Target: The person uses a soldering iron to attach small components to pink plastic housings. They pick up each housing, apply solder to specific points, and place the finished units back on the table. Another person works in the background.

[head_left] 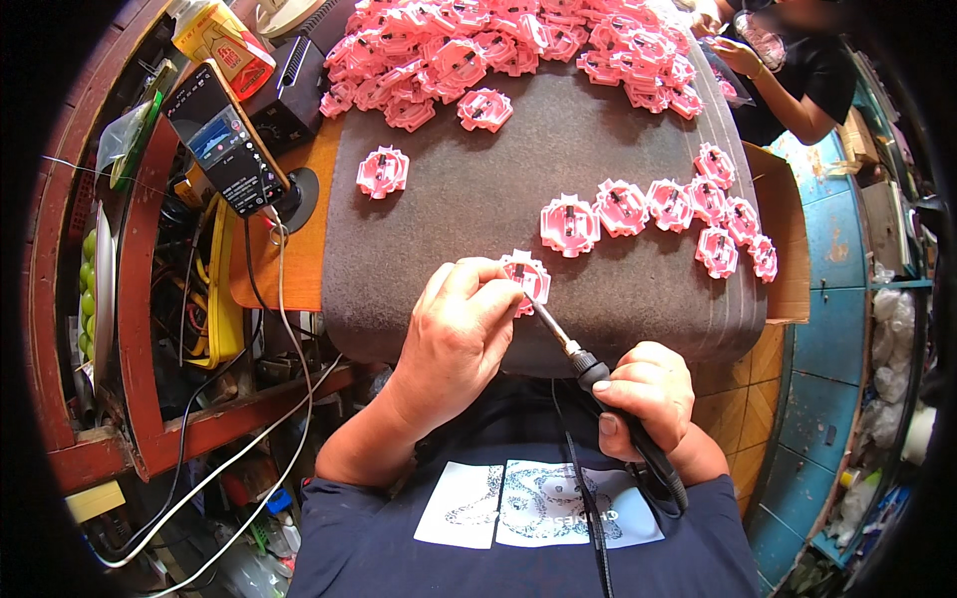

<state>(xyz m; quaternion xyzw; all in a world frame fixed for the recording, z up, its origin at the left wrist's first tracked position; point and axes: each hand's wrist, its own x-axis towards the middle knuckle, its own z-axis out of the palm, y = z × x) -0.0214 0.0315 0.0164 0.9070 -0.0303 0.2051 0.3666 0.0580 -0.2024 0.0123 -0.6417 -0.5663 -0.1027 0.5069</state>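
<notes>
Here, 1 pink part is pinched in the narrowed fingers of the left hand, over the near side of the dark mat. A soldering iron is gripped by the curled fingers of the right hand, tip angled at that part; contact can't be confirmed. Rightward, 8 similar parts are clustered; beyond, a pink heap is piled.

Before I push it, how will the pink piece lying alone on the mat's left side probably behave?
The pink piece looks like moulded plastic, so it is probably stiff and light. Lying flat on the dark mat, its notched shape should slide rather than roll.
</notes>
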